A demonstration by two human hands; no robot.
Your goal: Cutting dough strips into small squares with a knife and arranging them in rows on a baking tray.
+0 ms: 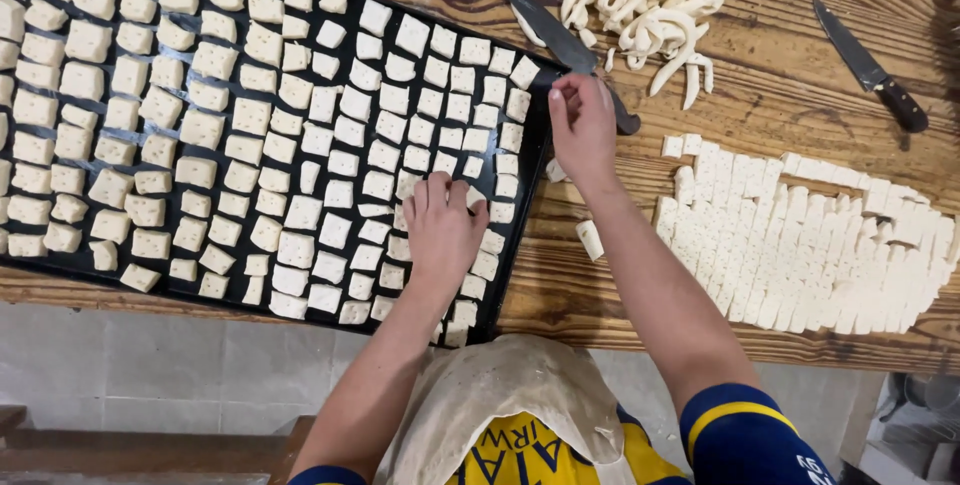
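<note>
The left hand [440, 230] lies flat, fingers spread on dough squares [330, 160] at the black tray's [537, 145] near right corner, while the right hand [583, 127], fingers pinched at the tray's right rim, holding what I cannot tell, is nearer the cut dough sheet [810, 245] lying to its right on the wooden counter [760, 95].

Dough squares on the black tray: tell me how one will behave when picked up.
The dough squares look pale and pillowy, so probably soft and easily dented. Small, likely light. Flat-sided, so unlikely to roll. The left hand rests on some; the right hand hovers over the tray's edge.
</note>
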